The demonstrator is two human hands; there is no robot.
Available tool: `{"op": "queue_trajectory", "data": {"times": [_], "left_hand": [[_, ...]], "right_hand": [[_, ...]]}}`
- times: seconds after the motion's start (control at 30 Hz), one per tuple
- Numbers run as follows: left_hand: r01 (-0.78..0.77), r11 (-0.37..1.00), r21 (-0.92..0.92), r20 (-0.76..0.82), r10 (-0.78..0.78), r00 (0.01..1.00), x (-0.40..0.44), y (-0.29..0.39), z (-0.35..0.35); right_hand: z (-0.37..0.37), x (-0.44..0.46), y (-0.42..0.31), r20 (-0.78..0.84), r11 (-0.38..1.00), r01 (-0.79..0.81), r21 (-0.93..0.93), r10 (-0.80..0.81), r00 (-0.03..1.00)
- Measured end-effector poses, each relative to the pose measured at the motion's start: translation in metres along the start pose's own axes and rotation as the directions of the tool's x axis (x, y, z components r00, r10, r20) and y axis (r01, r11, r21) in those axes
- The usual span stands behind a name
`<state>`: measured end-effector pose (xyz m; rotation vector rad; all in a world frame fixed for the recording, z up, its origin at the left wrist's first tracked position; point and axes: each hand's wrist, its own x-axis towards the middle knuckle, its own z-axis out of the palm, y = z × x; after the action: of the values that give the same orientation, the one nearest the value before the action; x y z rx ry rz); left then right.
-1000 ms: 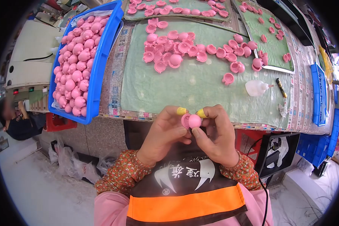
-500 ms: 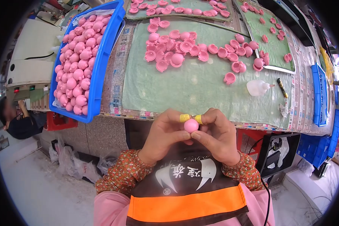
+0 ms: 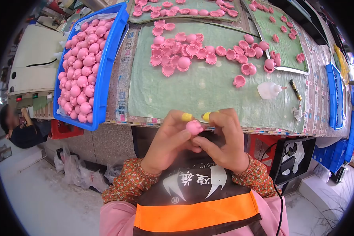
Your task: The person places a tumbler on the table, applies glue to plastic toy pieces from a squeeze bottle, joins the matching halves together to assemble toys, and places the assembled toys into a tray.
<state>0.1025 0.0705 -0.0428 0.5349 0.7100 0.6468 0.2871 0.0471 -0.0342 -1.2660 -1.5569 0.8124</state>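
A pink ball [image 3: 194, 127] with small bumps on its right side is held between the thumb and index finger of my left hand [image 3: 166, 141], just off the table's front edge. My right hand [image 3: 224, 138] is close beside it on the right, its fingers curled and its thumb tip near the ball's underside; whether it grips anything is hidden. Yellow tape wraps both index fingertips. Beyond my hands, pink half shells [image 3: 192, 50] lie piled on the green mat [image 3: 177, 94].
A blue bin [image 3: 102, 90] full of pink balls stands on the left. A white squeeze bottle [image 3: 269, 91] and a marker [image 3: 295, 90] lie on the right. Trays with pink shells [image 3: 285, 51] are farther back. A person [image 3: 21, 128] sits at far left.
The open pink shell pieces seen a second ago are now a closed ball. It has turned so its bumps show and moved slightly left, while my right index finger has lifted off it.
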Motion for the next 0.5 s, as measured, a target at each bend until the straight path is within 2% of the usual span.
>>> {"op": "queue_trajectory", "data": {"times": [0.07,0.13,0.2,0.33,0.4,0.43,0.5], "left_hand": [[-0.041,0.993,-0.115,0.065,0.048,0.997,0.000,0.000,-0.001],[-0.045,0.992,-0.117,0.075,0.054,0.996,0.001,-0.004,-0.002],[-0.048,0.991,-0.123,0.083,0.059,0.995,0.001,-0.004,-0.002],[-0.047,0.991,-0.125,0.101,0.060,0.993,0.001,-0.004,0.000],[-0.070,0.992,-0.107,0.096,0.080,0.992,-0.001,-0.006,-0.002],[-0.096,0.992,-0.080,0.091,0.103,0.990,-0.001,-0.011,-0.007],[-0.121,0.991,-0.052,0.086,0.125,0.988,-0.001,-0.015,-0.011]], "right_hand": [[0.001,-0.002,0.001,0.007,0.999,-0.049,0.010,0.049,0.999],[0.003,-0.003,0.004,0.012,0.995,-0.099,0.022,0.099,0.995],[0.008,-0.006,0.011,0.027,0.999,-0.017,-0.029,0.018,0.999],[0.010,-0.009,0.011,0.021,0.998,0.006,-0.066,-0.004,1.000],[0.011,-0.008,0.011,-0.009,0.988,0.098,-0.120,-0.100,0.995],[0.010,-0.007,0.011,-0.010,0.988,0.097,-0.118,-0.099,0.995],[0.006,-0.004,0.011,0.051,0.954,0.206,-0.218,-0.200,0.978]]}}
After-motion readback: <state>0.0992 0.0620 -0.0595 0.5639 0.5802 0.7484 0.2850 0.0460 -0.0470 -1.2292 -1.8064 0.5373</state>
